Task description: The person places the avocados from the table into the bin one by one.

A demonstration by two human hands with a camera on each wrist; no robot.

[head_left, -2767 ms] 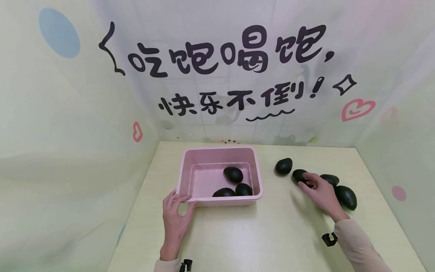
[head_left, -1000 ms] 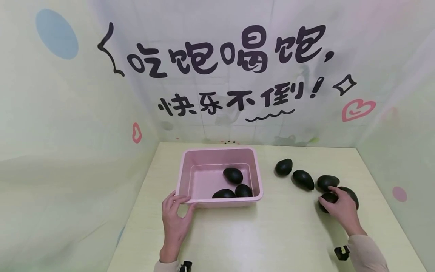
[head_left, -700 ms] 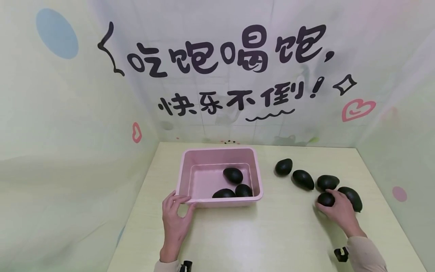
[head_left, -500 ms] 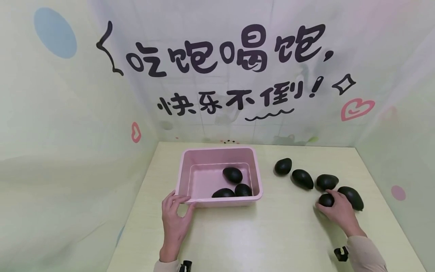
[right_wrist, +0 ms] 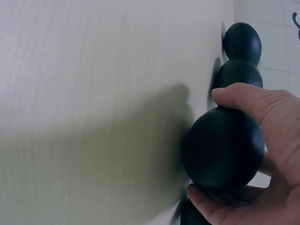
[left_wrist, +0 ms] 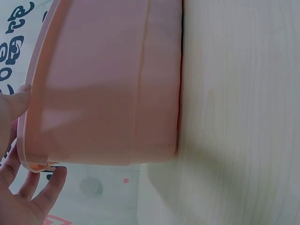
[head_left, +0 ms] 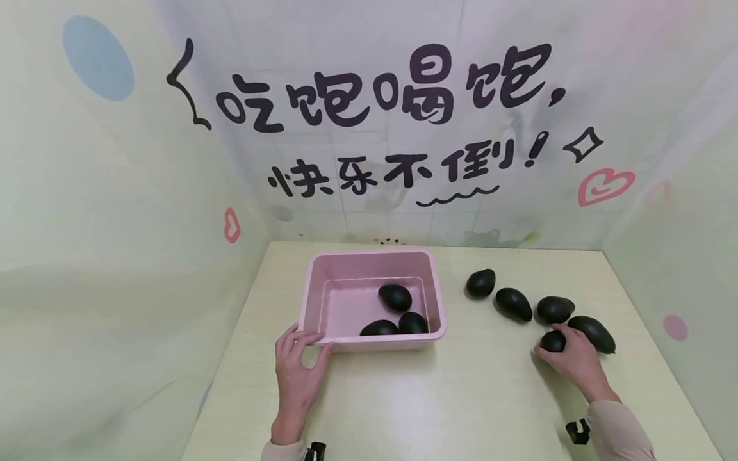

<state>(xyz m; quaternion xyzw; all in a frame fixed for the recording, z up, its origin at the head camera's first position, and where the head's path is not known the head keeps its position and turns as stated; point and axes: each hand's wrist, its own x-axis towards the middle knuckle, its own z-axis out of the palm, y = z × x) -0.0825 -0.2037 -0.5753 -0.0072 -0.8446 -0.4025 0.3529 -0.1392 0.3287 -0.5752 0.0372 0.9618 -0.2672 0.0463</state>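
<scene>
My right hand (head_left: 576,358) grips a dark avocado (right_wrist: 222,149) between thumb and fingers, at the front of a loose group on the table's right side. Just behind it lies another avocado (head_left: 555,310), and to its right a longer one (head_left: 594,334), partly covered by the hand. Two more, one avocado (head_left: 514,304) and a rounder avocado (head_left: 481,283), lie further back and left. My left hand (head_left: 298,365) holds the near left corner of a pink plastic bin (left_wrist: 103,93), thumb on the near side of the rim. Three avocados (head_left: 395,298) sit inside the bin's right half.
The pale wooden table (head_left: 461,403) runs back to a printed cloth wall (head_left: 369,224) with large dark lettering. Cloth walls also stand at the left and right table edges. The bin stands left of the loose avocados.
My right hand has gone from the second avocado from the left to the front one, gripping it. The long avocado at the right has turned slightly. My left hand stays on the bin.
</scene>
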